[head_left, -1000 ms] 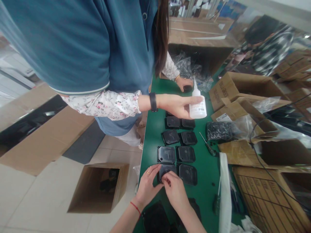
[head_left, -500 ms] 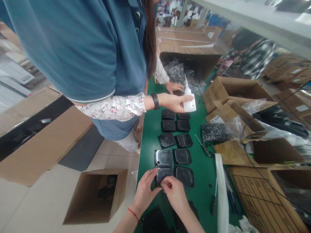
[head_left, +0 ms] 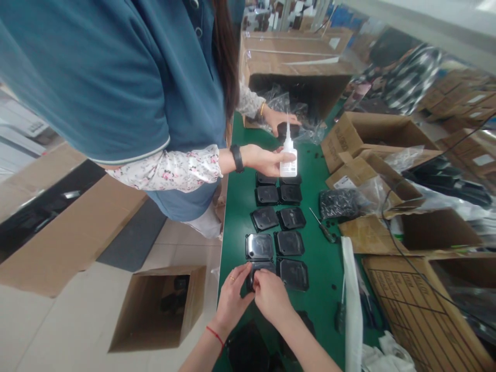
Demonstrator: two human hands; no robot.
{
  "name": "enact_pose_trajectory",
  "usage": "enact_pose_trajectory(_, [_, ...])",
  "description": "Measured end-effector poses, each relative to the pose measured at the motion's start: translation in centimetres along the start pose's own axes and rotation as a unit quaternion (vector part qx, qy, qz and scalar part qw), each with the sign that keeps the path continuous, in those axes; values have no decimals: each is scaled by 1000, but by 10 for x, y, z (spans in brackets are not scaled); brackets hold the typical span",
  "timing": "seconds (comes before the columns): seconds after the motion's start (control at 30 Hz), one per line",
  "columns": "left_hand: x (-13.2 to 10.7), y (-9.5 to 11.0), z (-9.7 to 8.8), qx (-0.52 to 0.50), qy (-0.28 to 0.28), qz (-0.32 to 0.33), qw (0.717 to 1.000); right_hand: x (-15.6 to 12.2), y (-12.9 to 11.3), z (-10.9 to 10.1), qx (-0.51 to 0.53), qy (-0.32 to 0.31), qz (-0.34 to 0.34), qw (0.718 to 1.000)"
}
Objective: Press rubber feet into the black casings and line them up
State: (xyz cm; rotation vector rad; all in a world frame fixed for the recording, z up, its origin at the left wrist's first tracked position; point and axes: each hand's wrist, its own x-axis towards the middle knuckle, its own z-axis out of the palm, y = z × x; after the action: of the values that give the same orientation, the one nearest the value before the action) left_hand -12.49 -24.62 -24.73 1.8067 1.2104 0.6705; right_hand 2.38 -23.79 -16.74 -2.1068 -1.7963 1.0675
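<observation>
My left hand [head_left: 233,294], with a ring and a red string at the wrist, grips the left edge of a black plastic case [head_left: 265,266] on the green table. Pinched together at that case's near left corner are the fingers of my right hand [head_left: 272,297]; whatever they hold is hidden. Beyond it, similar black cases [head_left: 259,246] lie in two columns. A co-worker's hand [head_left: 263,160] holds a white bottle [head_left: 289,161] with a thin nozzle, tip up. The co-worker's other hand [head_left: 279,119] is on a black case [head_left: 289,130].
Right of the cases lie a screwdriver [head_left: 322,226] and a plastic bag of small black parts [head_left: 339,203]. Open cardboard boxes [head_left: 382,135] line the right side. A white roll [head_left: 352,305] lies near my right forearm. On the floor stands an open box [head_left: 129,310].
My right hand's fingers have shifted slightly left and turned at the case's corner. The co-worker's bottle has moved left and stands more upright. The view has shifted a little.
</observation>
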Motion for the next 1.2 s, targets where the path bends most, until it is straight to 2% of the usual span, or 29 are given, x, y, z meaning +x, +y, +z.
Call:
enact_pose_trajectory(0.1, [2,3,-3,-8,-10,-8,1000,-1,8,2,45,1,9,999])
enact_pose_trajectory(0.2, [1,5,-6,-4,-19,-17,1000,-11,17,10,100,33,9,994])
enact_pose_trajectory(0.27, [0,6,-6,1,-17,-20,1000,-17,20,14,108,45,-24,993])
enact_pose_trajectory(0.37, [-1,7,-5,1,-12,-19,1000,-21,20,15,80,29,-81,993])
enact_pose_trajectory(0.43, [-1,7,-5,0,-11,-19,1000,-19,18,13,58,22,-93,994])
enact_pose_trajectory(0.6, [-1,8,-5,5,-14,-19,1000,-8,6,1,26,-7,-76,997])
enact_pose_trajectory(0.73, [0,8,-4,11,-7,-9,1000,-2,-2,-1,-22,-27,-51,998])
enact_pose_trajectory(0.9, [-1,7,-2,20,-1,-4,1000,-1,3,5,22,-6,-10,1000])
enact_pose_trajectory(1.0, [-2,7,-3,25,-2,-6,1000,-4,5,5,42,-3,-17,999])
enact_pose_trajectory(1.2, [0,8,-4,17,-4,-7,1000,1,-5,2,-29,-31,-36,998])
